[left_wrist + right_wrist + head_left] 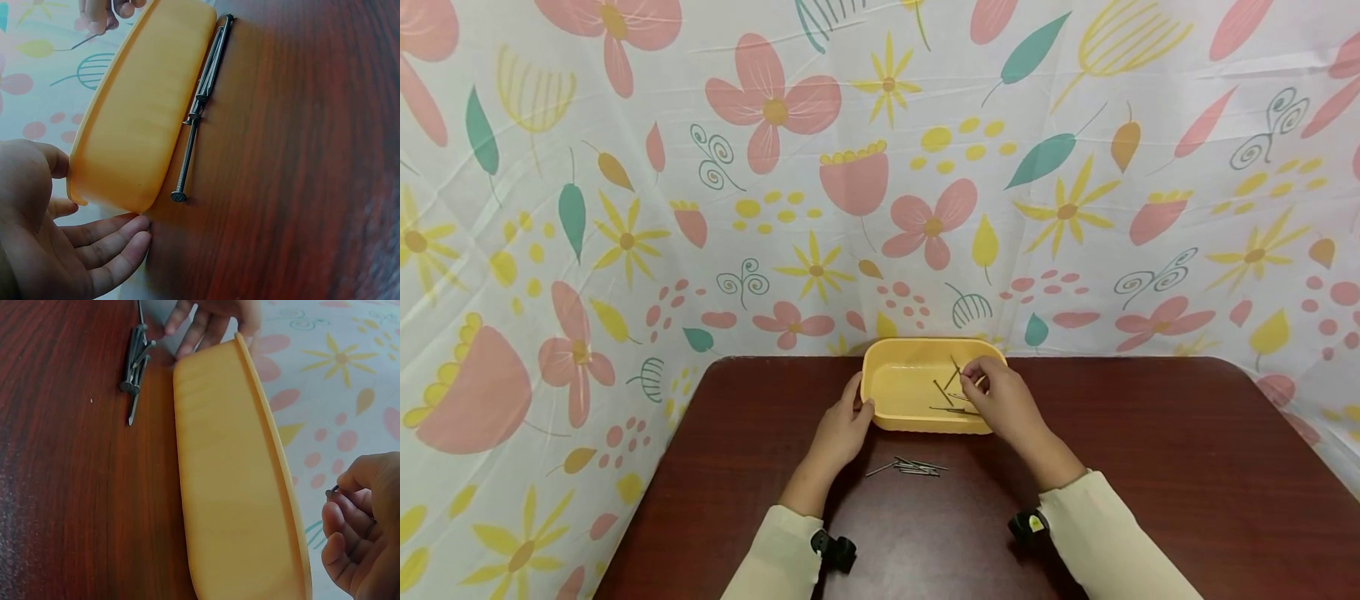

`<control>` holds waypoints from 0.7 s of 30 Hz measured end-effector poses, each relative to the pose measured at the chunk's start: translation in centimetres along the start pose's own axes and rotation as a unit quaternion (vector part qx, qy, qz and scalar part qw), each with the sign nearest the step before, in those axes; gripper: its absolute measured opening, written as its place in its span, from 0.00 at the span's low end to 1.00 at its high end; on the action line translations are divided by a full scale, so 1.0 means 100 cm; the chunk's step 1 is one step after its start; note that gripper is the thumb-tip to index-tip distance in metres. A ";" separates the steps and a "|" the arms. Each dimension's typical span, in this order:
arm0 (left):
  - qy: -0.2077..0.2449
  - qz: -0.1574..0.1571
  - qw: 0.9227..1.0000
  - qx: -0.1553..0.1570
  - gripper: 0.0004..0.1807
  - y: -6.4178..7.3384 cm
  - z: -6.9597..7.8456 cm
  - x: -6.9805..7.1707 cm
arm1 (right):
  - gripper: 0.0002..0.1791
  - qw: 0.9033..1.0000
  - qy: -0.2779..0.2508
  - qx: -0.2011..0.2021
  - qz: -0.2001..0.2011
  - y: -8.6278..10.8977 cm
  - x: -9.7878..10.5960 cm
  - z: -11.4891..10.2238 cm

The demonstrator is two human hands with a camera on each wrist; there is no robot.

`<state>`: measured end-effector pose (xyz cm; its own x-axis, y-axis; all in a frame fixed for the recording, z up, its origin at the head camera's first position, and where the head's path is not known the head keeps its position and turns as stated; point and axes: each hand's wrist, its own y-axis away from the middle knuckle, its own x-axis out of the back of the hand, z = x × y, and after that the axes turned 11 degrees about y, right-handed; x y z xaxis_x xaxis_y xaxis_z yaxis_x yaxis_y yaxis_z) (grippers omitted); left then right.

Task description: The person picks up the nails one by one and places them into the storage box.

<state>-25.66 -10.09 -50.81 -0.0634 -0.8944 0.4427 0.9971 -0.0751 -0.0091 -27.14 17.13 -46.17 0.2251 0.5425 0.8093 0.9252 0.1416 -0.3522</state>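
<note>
"Two hands on my screen. What are they doing?"

"The left hand (835, 429) grips the left end of the yellow tray (917, 423), thumb at the rim and other fingers lower down against the end. The right hand (1003, 396) pinches one nail (331, 493) near its head, between thumb and finger, over the tray's right part."

"Where does the tray sit?"

"At the far edge of the table (1187, 467), long side toward us. Several loose nails (942, 392) lie in it, toward the right, and a small pile of nails (211, 69) lies on the table near the front wall."

"So which step is this?"

"I read it as moving nails by hand, with this one partway. Whether it is going in or coming out, I can't tell from where I sit; a nail held there would fit either."

"And the next move?"

"I think it calls for the left hand to steady the tray while the right carries the nail clear of the rim. Then I'd want the pinch released low, so the nail settles rather than bounces."

"The other right fingers?"

"Bent; whether they hold anything more, I can't tell."
</note>
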 end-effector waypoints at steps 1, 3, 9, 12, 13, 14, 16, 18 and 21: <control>-0.001 0.001 1.000 -0.001 0.34 0.000 0.000 0.000 | 0.05 1.000 -0.001 -0.002 0.000 -0.001 0.000 0.001; -0.001 0.002 1.000 -0.002 0.34 0.000 0.000 0.000 | 0.05 1.000 -0.002 -0.007 0.001 -0.003 -0.001 0.002; -0.001 0.003 1.000 -0.005 0.34 -0.001 -0.001 -0.001 | 0.05 1.000 -0.008 -0.014 0.011 -0.007 -0.004 0.005; 0.000 0.004 1.000 -0.008 0.34 -0.001 -0.002 -0.001 | 0.05 1.000 -0.006 -0.015 0.009 -0.010 -0.004 0.006; 0.000 0.004 1.000 -0.008 0.34 -0.001 -0.002 -0.001 | 0.05 1.000 -0.006 -0.016 0.008 -0.010 -0.005 0.006; -0.001 0.004 1.000 -0.008 0.34 -0.001 -0.002 -0.001 | 0.05 1.000 -0.005 -0.017 0.006 -0.011 -0.005 0.006; 0.000 0.003 1.000 -0.008 0.34 -0.001 -0.002 -0.001 | 0.05 1.000 -0.004 -0.018 0.003 -0.012 -0.004 0.006; 0.001 0.003 1.000 -0.009 0.34 -0.001 -0.002 -0.001 | 0.06 1.000 -0.005 -0.020 0.002 -0.014 -0.005 0.006; -0.001 0.002 1.000 -0.008 0.34 -0.002 -0.002 0.000 | 0.09 1.000 -0.014 -0.021 0.003 -0.014 -0.005 0.007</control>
<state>-25.82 -10.15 -51.05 -0.0585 -0.8939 0.4445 0.9966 -0.0783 -0.0264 -28.80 17.27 -46.41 0.2229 0.5666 0.7933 0.9357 0.1040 -0.3372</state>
